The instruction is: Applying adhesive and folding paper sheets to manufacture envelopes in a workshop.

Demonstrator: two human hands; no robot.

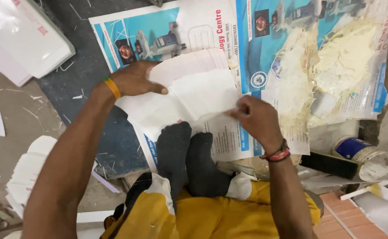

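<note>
My left hand (135, 79), with an orange band at the wrist, presses flat on a white paper sheet (189, 95) lying on printed blue-and-white posters (158, 31). My right hand (256, 119), wearing a red and black wrist thread, pinches the right edge of the folded white flap of that sheet. My feet in dark socks (189, 159) rest just below the paper, over yellow trousers.
Dried yellowish glue (335, 62) is smeared over the poster at the right. A glue tin (364, 157) lies on its side at the right, beside a black flat bar (329, 164). Stacks of white paper (21, 31) sit at upper left, and more white folded pieces (25, 172) at lower left.
</note>
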